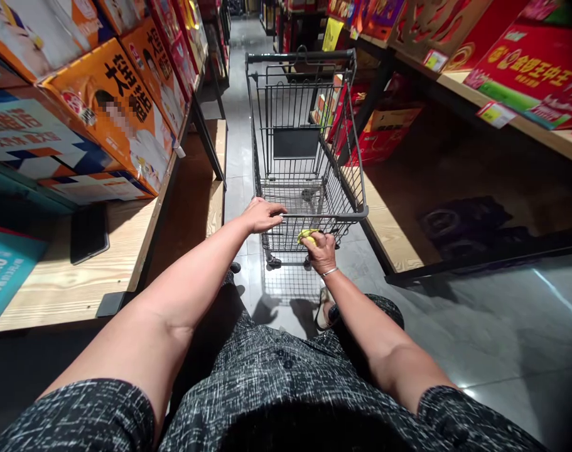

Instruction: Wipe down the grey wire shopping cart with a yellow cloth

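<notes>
A dark grey wire shopping cart (295, 144) stands in front of me in the aisle, and its basket holds nothing that I can see. My left hand (263, 215) is closed over the left part of its near top rail (330, 217). Below that rail, at the wire end of the basket, my right hand (322, 252) grips a bunched yellow cloth (308, 236). The cloth is against or very close to the wires; I cannot tell how firmly it touches. A thin bracelet (330, 271) circles my right wrist.
Orange boxes (111, 113) are stacked on the left wooden shelf, with a black phone (90, 232) near its edge. Red gift boxes (533, 69) line the right shelf, above a low wooden ledge (384, 232). The tiled floor (241, 63) runs between the shelves.
</notes>
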`<control>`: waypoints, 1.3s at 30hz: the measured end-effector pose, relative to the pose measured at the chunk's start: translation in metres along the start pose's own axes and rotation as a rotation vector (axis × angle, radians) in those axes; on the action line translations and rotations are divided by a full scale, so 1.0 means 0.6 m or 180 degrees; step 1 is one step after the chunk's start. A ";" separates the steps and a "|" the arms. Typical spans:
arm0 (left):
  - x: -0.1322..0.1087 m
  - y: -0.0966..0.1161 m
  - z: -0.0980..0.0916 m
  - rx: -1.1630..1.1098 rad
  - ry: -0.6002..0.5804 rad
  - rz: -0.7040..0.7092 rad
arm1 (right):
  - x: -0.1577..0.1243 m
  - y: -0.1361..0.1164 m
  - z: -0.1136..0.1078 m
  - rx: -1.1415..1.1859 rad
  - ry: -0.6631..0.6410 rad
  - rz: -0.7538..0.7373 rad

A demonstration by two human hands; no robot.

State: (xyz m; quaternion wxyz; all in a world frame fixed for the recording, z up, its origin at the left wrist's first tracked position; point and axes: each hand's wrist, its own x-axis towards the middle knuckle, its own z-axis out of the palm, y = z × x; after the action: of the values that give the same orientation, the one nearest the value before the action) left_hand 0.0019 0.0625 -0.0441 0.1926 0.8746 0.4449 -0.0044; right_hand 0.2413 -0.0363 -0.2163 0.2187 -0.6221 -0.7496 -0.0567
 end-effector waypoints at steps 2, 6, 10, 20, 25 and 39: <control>0.003 -0.002 0.002 0.0023 0.0024 0.0008 | -0.021 -0.007 0.025 -0.0105 -0.0495 0.0096; 0.009 -0.003 0.004 0.0046 0.0032 -0.0003 | -0.030 -0.017 0.038 -0.0291 -0.1177 0.0039; 0.011 -0.012 0.000 0.0093 0.0030 0.0063 | -0.003 -0.020 -0.004 -0.0305 -0.1565 -0.0261; 0.003 0.072 0.016 0.0829 -0.0035 0.0094 | 0.091 -0.049 -0.180 -0.0127 0.0315 -0.0411; 0.000 0.104 0.042 0.0490 0.0219 0.0213 | 0.093 0.001 -0.217 -0.0355 -0.0007 -0.0008; 0.002 0.073 0.030 0.0159 0.0080 0.0252 | 0.006 0.052 -0.092 -0.0004 0.0096 0.0095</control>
State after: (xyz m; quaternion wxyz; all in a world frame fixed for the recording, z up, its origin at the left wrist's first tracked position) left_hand 0.0397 0.0338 -0.0463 0.1652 0.8960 0.4121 0.0031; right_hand 0.2848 -0.0458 -0.1712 0.2304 -0.6325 -0.7368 -0.0633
